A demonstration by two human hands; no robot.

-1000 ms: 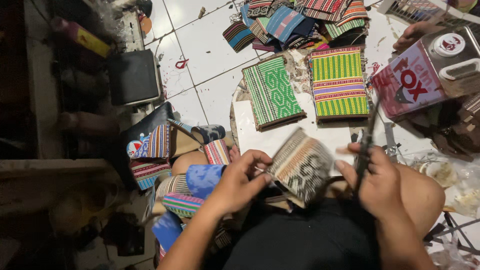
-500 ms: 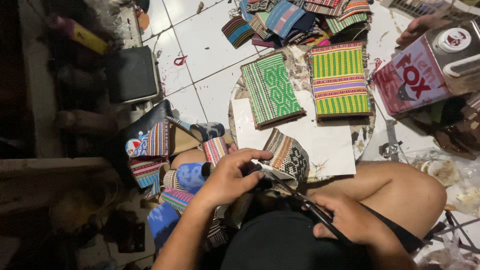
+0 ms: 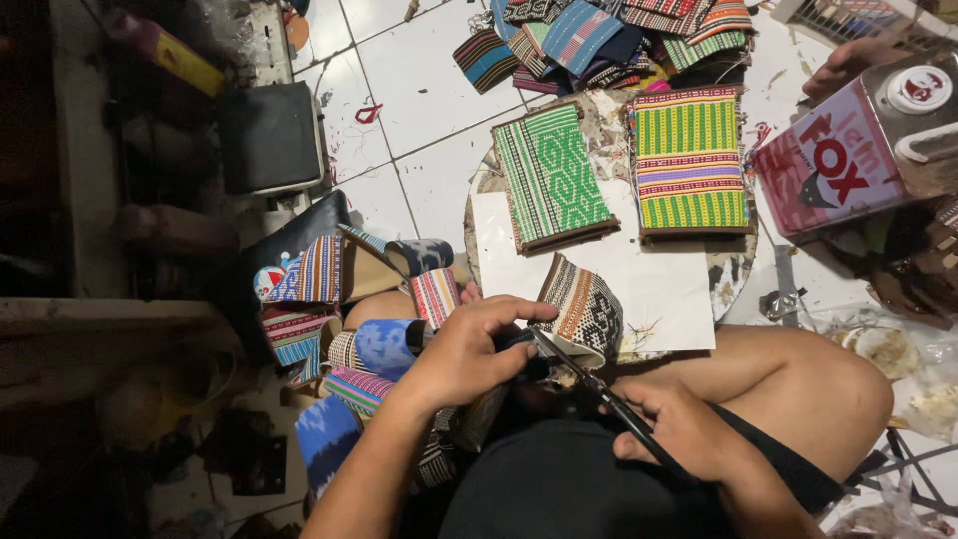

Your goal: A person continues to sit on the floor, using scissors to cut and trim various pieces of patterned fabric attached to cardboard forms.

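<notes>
My left hand (image 3: 469,351) grips a small woven pouch (image 3: 587,304) patterned in black, white and brown, holding it over my lap. My right hand (image 3: 671,431) holds a pair of scissors (image 3: 574,367), blades pointing up-left and touching the pouch's near edge by my left fingers. A white sheet (image 3: 669,284) lies under the pouch on a round board. Two flat woven pieces rest at the sheet's far edge: a green one (image 3: 551,178) and a yellow-green striped one (image 3: 687,160).
Several colourful woven pouches (image 3: 344,329) are piled at my left knee. More woven fabric (image 3: 609,35) is heaped at the top. A red and white tin can (image 3: 848,160) stands at the right, with another person's hand (image 3: 848,62) above it. A black box (image 3: 269,135) sits at the left.
My right hand dropped from upright beside the pouch to low at my lap, bringing the scissors' blades to the pouch's edge. The pouch has been turned and pulled closer in.
</notes>
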